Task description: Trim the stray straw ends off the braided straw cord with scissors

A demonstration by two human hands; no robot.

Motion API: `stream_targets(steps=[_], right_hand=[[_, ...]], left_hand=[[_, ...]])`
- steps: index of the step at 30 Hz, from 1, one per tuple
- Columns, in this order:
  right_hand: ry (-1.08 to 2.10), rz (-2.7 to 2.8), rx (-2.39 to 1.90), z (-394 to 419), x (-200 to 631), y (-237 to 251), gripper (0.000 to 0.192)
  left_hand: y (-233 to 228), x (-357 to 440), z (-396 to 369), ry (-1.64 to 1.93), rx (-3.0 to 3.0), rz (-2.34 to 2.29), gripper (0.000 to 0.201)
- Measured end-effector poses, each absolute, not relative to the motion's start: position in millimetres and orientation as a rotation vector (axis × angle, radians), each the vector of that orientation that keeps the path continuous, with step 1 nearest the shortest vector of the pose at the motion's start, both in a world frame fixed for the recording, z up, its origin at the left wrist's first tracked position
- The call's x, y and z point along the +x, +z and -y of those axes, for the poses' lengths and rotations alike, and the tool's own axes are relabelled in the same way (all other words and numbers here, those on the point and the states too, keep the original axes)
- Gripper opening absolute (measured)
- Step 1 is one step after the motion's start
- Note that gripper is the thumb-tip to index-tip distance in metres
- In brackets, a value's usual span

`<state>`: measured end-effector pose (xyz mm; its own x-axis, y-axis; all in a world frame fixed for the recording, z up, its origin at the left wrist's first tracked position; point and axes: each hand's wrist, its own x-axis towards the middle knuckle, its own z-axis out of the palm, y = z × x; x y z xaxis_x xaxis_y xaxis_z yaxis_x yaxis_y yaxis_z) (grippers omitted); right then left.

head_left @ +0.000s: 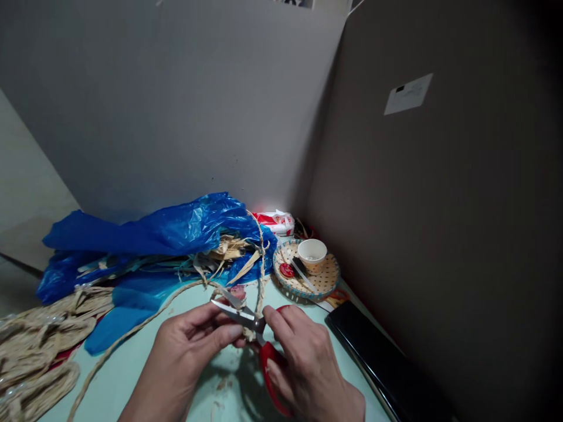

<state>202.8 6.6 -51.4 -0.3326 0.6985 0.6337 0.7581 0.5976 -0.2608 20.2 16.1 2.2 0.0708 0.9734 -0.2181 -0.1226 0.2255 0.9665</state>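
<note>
Braided rope (259, 264) w/ end between open scissors (246, 319) blades, near bench (132, 363) front edge. Left hand (189, 346) pinches rope end, palm inward; right hand (308, 369) curled around red handles, blades parted.

scissors (268, 351) – red handles, silver blades | plastic bag (176, 231) – blue | table (132, 375) – pale green

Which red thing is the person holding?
The red-handled metal scissors, gripped by the right hand. The small round red lid lies in the woven tray, and the red-and-white packet sits behind, untouched.
</note>
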Motion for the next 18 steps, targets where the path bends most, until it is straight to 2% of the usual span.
stream_targets(steps=[3,5,6,9,14,18], right_hand=[[0.112,2.084,-1.134,-5.8,201.6,-50.6,0.026],[0.411,1.984,-1.144,-6.5,199.8,-47.3,0.013],[0.576,1.898,-1.161,-7.6,199.0,-45.2,0.013],[0.949,1.581,-1.199,-14.2,198.6,-39.7,0.019],[1.343,1.234,-0.976,-25.9,199.7,-41.0,0.055],[1.576,1.247,-0.81,-23.8,195.6,-43.8,0.054]], left_hand=[[1.5,19.4,-14.6,1.082,0.969,-1.183,0.022],[-0.4,19.0,-15.1,1.117,0.923,-1.195,0.023],[-1.1,19.0,-15.5,1.135,0.89,-1.194,0.026],[0.2,20.5,-15.8,1.137,0.81,-1.127,0.038],[9.1,25.2,-10.7,1.141,0.722,-1.021,0.043],[10.5,23.7,-8.9,1.136,0.682,-0.972,0.046]])
